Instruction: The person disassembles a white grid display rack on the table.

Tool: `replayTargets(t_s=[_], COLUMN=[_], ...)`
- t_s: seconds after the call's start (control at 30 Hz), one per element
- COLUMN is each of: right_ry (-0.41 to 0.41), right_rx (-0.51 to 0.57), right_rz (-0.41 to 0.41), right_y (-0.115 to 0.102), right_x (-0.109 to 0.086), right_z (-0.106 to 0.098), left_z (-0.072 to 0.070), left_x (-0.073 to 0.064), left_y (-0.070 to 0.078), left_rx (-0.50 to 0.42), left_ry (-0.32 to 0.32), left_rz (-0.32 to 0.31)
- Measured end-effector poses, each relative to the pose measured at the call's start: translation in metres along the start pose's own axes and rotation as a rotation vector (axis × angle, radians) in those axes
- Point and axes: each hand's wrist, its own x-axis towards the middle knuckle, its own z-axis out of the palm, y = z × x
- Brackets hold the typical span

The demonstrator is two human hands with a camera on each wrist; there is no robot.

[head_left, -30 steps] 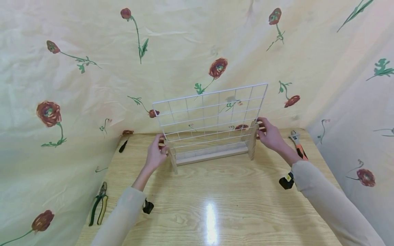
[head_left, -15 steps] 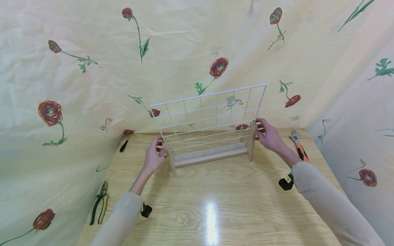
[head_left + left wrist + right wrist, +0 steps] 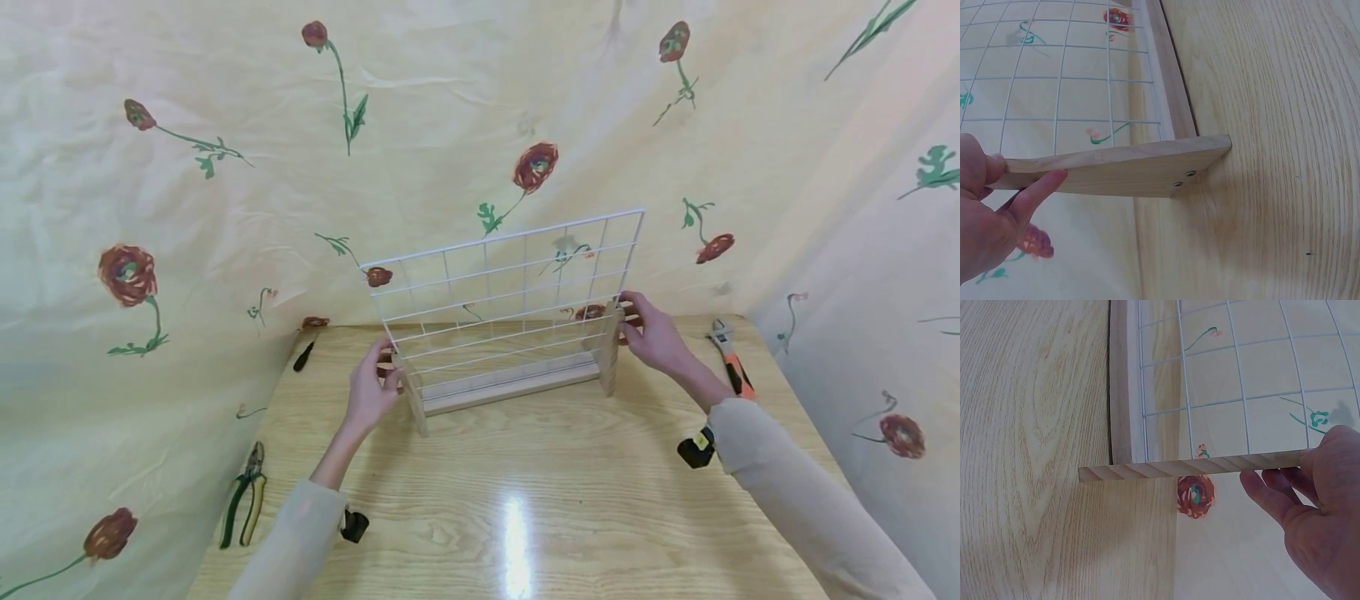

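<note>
A wooden rack stands on the table with a white wire grid (image 3: pixel 506 279) rising between its two side boards. A pale wooden rail (image 3: pixel 510 392) joins the boards near the bottom. My left hand (image 3: pixel 369 390) grips the upper end of the left side board (image 3: pixel 1116 167), which has two metal screw heads low on its outer face. On the opposite side my right hand (image 3: pixel 654 335) holds the upper end of the right side board (image 3: pixel 1179 469). In both wrist views the fingers bend round the board's top, and some fingertips are hidden behind it.
Green-and-yellow pliers (image 3: pixel 244 496) lie at the table's left edge, with a small black-handled tool (image 3: pixel 303 357) farther back. An adjustable wrench (image 3: pixel 731 358) with an orange handle lies at the right. A flower-patterned cloth (image 3: pixel 450 108) hangs close behind the table.
The rack has shifted slightly toward me and to the left, and both hands have moved along with it. Their hold on the side boards looks the same.
</note>
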Motion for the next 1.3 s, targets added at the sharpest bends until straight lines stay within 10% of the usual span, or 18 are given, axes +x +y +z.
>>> replayTargets(t_s=[1.3], right_ry=[-0.047], right_rx=[-0.054], right_rz=[-0.053], right_y=[-0.01], right_x=[0.004], right_z=[0.018], left_z=[-0.018], left_x=[-0.03], left_y=[-0.004], left_rx=[0.006], left_ry=[0.05], left_rz=[-0.006])
